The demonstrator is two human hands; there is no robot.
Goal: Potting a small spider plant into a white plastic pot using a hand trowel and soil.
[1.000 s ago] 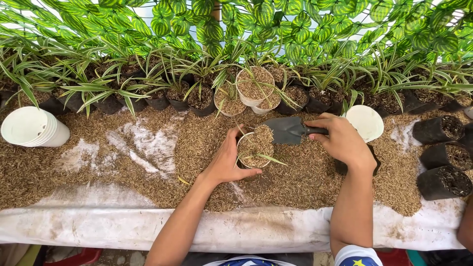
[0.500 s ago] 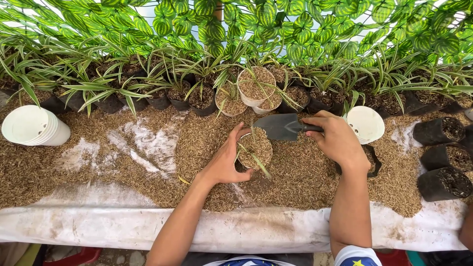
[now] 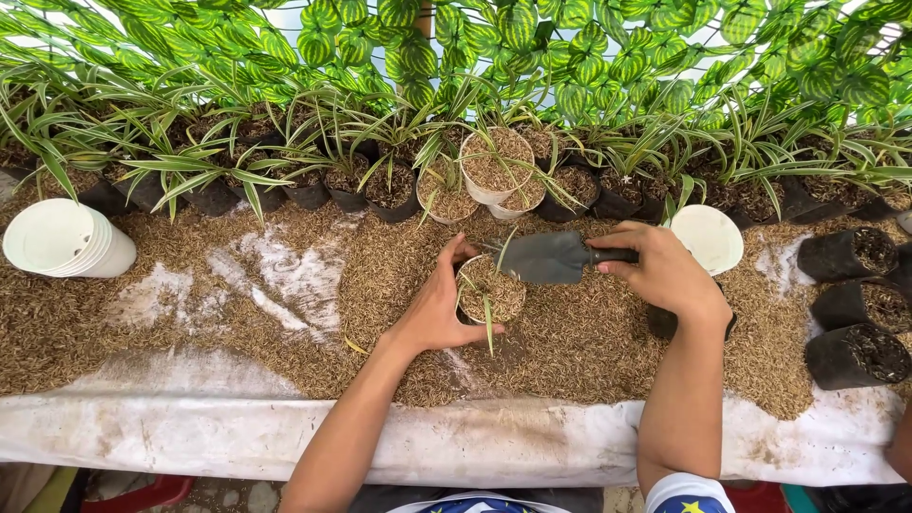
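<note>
**Hands on pot and trowel: handling entry**

Left hand (image 3: 439, 309): I have it wrapped round the near-left side of the pot (image 3: 489, 290), thumb at the near rim, fingers at the far side. Right hand (image 3: 660, 271): closed on the handle of the trowel (image 3: 551, 256), blade level and just over the pot's far rim.

Pot: small, white, round, filled to the brim with husk; a thin seedling (image 3: 488, 318) droops over its near edge. It sits mid-bench on the husk bed (image 3: 285, 285). I judge it light and thin-walled, likely to flex if squeezed; best held low round the wall, not by the rim. The fill is loose and will spill if tilted. The seedling is soft and easily bent; keep fingers off its leaves.

Trowel: stiff, dark, probably plastic or metal; grip at the handle.

Room and edges:
- Far side: a row of potted plants (image 3: 380, 180) close behind the pot; little room there.
- Left: open husk, then a cup stack (image 3: 62, 245) well apart.
- Right: a white lid (image 3: 708, 237) just beyond my right hand; black grow bags (image 3: 850, 304) farther out.
- Near side: bench edge under white sheeting (image 3: 190, 437); open space before it.
</note>
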